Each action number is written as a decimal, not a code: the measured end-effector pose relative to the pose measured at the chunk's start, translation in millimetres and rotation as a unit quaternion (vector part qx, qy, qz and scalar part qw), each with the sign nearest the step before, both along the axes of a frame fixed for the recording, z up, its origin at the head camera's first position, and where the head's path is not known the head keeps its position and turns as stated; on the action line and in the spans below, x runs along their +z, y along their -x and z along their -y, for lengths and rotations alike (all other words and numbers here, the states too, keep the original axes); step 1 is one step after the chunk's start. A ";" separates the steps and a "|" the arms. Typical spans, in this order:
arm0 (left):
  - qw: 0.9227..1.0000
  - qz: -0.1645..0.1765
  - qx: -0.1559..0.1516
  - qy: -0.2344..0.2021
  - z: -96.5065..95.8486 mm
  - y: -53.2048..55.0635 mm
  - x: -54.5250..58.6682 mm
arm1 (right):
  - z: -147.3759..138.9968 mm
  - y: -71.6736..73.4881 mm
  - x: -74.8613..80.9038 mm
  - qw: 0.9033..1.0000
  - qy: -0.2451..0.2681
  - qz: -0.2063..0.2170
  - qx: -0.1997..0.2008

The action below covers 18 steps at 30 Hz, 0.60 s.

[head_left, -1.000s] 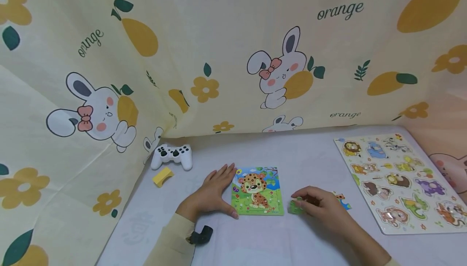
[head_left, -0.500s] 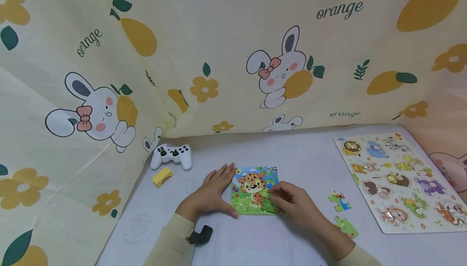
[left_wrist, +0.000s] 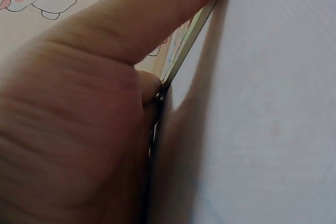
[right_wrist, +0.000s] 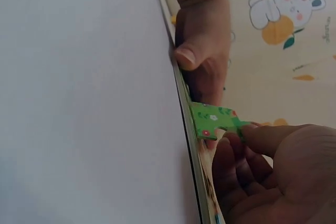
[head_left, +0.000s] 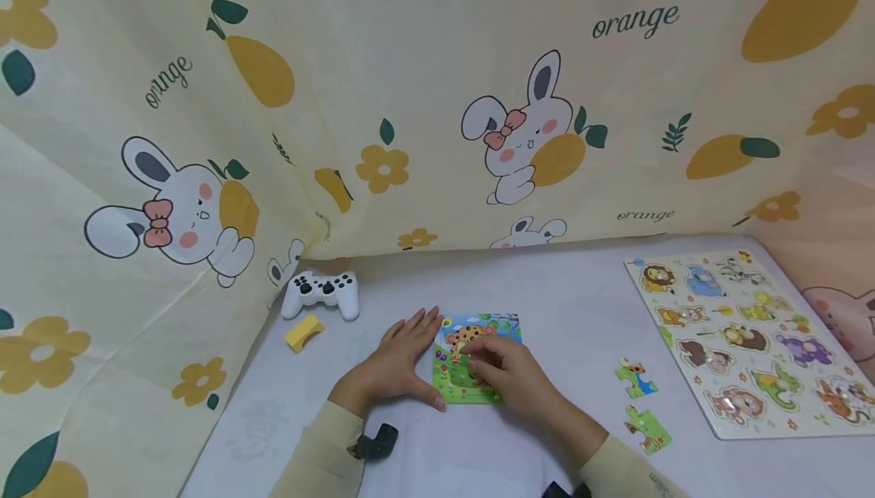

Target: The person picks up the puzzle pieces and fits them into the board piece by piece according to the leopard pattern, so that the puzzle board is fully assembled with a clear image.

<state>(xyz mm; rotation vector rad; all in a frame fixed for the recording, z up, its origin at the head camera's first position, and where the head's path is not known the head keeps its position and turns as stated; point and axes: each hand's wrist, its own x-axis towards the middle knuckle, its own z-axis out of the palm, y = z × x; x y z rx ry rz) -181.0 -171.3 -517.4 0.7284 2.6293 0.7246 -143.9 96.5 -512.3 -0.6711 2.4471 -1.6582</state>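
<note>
A square leopard-picture puzzle board [head_left: 504,323] lies on the white table in the head view. My left hand [head_left: 403,361] rests along its left edge, thumb at the lower corner and fingers spread. Over the board, my right hand [head_left: 516,376] pinches a green jigsaw piece [right_wrist: 212,120] between thumb and fingers, covering much of the leopard. The right wrist view shows this piece tilted, its flower-printed end close to the board's edge. In the left wrist view the thumb [left_wrist: 152,14] lies along the board's edge.
Two loose jigsaw pieces, one blue and green [head_left: 637,378] and one green [head_left: 648,430], lie right of the board. Further right is a large animal puzzle board [head_left: 683,266]. A white game controller [head_left: 321,294] and yellow block [head_left: 304,332] sit at the left. Printed cloth hangs behind.
My right hand has moved left with the green jigsaw piece, from beside the leopard board to over it. The two loose pieces came into view. The left hand has stayed put.
</note>
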 end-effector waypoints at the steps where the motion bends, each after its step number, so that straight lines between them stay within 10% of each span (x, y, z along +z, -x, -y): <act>1: 1.000 -0.001 0.000 -0.001 0.0 0.4 -0.1 | 3.0 0.9 -0.1 1.000 -0.003 -0.002 0.002; 18: 1.000 -0.003 -0.005 -0.005 -1.1 -1.6 4.5 | 23.2 1.5 -2.1 0.994 -0.101 -0.050 0.009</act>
